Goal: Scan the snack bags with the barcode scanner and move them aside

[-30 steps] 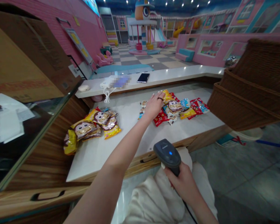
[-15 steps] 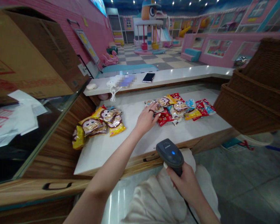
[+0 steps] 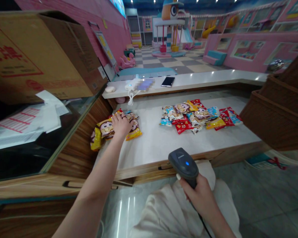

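At the bottom centre of the frame, pale cloth [image 3: 164,211] lies bunched in the person's lap. Just above it, the right hand [image 3: 201,198] holds a dark barcode scanner [image 3: 183,163], its fingers wrapped tight round the handle. The scanner's head tilts toward the desk and shows a small blue light on top.

The left arm runs up from the lower left to the left hand [image 3: 120,125], which lies palm down on a heap of yellow monkey-face snack packets [image 3: 101,130] at the left end of the pale desk [image 3: 161,145]. Its fingers lie close together and bend over the top packets. I cannot tell whether they pinch one. One finger wears a dark ring.

Well apart, to the right of centre on the same desk, a second heap of mixed packets [image 3: 198,115] in red, blue and yellow lies spread out. A brown wicker basket [image 3: 280,115] stands at the right edge of the frame.

At the left, papers [image 3: 27,119] rest on a dark glass top below a large cardboard box [image 3: 39,56] in the upper left. Beyond the desk, a white ledge [image 3: 213,79] carries a black phone [image 3: 168,81]. Farther back is a pink play hall with a checkered floor.
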Motion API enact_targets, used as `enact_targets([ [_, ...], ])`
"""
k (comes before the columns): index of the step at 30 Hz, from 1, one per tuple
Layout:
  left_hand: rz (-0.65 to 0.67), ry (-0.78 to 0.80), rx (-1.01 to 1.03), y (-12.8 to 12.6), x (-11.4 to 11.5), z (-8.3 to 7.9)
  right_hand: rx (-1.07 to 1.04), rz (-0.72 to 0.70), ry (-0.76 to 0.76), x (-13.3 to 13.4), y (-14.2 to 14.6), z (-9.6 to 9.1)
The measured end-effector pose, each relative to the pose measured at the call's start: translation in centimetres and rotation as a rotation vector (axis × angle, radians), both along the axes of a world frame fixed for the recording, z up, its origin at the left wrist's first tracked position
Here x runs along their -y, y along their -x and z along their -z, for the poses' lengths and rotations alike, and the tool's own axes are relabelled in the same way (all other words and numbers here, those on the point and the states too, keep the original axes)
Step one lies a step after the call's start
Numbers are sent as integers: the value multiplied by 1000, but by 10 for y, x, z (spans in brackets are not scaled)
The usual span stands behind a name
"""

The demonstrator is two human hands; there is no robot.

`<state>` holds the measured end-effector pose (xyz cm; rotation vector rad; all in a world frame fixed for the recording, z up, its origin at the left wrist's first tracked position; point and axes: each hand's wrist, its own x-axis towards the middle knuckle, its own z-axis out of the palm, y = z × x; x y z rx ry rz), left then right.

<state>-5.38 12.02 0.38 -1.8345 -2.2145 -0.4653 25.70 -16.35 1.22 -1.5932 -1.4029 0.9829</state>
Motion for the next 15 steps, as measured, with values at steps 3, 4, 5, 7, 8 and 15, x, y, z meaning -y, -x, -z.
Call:
enact_targets([
  [3,40,-17,-13,-2,0,5,-1,12,-10,1,-1,0],
  [4,50,-32,-5,-4,1,5,1,18,-12,1,-2,-1],
  [5,57,-46,9,-5,3,5,4,22,-11,2,-3,-1],
  [7,84,-68,59,-9,8,2,8,34,-9,2,-4,-2],
  [8,108,-85,99,-11,11,0,8,36,-6,2,-4,-2],
  [15,507,-199,944,-47,53,-7,-27,28,-10,2,-3,-2],
])
